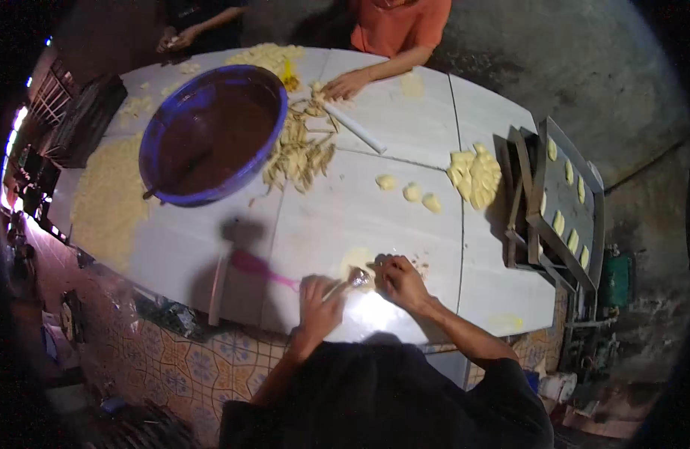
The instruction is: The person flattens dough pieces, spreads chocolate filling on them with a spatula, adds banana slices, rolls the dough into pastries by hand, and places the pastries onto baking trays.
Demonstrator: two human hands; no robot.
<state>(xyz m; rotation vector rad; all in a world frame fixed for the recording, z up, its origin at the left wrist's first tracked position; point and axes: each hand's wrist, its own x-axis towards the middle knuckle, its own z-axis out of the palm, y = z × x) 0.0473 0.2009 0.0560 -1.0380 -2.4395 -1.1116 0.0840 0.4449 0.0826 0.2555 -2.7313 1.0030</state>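
My left hand [317,308] is closed around the thin handle of a shiny metal spoon [359,278], whose bowl lies over a flattened piece of pale dough [355,258] at the table's near edge. Across from it, my right hand [402,283] reaches in with its fingers bent and pinched beside the dough. A small dark piece shows at those fingertips, but what it is I cannot make out. Just left of my left hand lies a pink spatula [254,265]. Three small dough balls [411,192] rest farther off, on the middle of the table.
A large blue basin [269,153] of brown filling stands at the left, by peeled pale strips [300,153]. A white rolling pin [356,129] lies behind. Dough pieces [476,176] and stacked trays [562,196] of shaped dough are at right. Two people work across the table.
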